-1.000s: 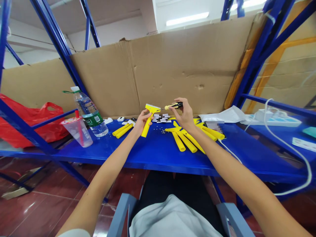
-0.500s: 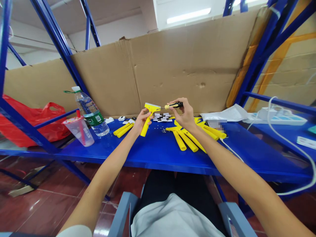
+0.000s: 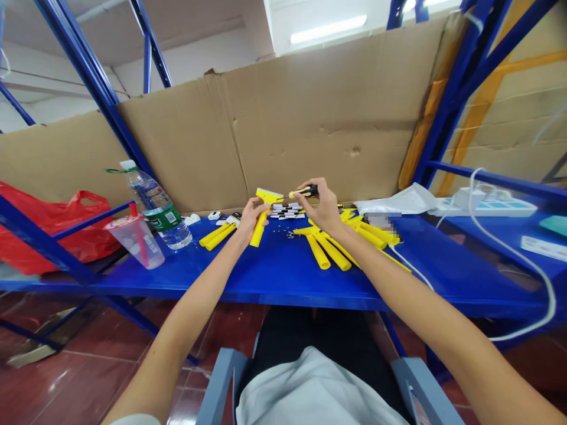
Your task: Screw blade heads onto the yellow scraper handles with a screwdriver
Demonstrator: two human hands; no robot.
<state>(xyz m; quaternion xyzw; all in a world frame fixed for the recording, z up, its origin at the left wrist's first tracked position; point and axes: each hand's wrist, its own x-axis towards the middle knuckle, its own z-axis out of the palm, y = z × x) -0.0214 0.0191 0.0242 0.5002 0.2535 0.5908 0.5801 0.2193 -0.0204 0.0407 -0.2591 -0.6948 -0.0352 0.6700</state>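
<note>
My left hand (image 3: 251, 221) is closed around a yellow scraper (image 3: 258, 233), its wide head up and its handle slanting down. In my right hand (image 3: 322, 205) is a screwdriver (image 3: 303, 192) with a black and cream handle, held level. Its shaft points left and reaches the scraper's head; whether the tip sits in a screw is too small to tell. Below my right hand lies a pile of yellow scraper handles (image 3: 334, 251). Small screws (image 3: 290, 234) are scattered between the hands. Behind them are stacked black-and-white pieces (image 3: 286, 210).
Two yellow scrapers (image 3: 217, 236) lie left of my left hand. Farther left stand a water bottle (image 3: 162, 212), a plastic cup (image 3: 140, 242) and a red bag (image 3: 53, 236). A white cable (image 3: 538, 274) and a power strip (image 3: 509, 205) are at right. Cardboard (image 3: 310, 130) walls the blue table's (image 3: 266, 280) back.
The whole view has shifted slightly, with most things a little farther left. Both hands keep their holds, and the screwdriver stays against the scraper's head.
</note>
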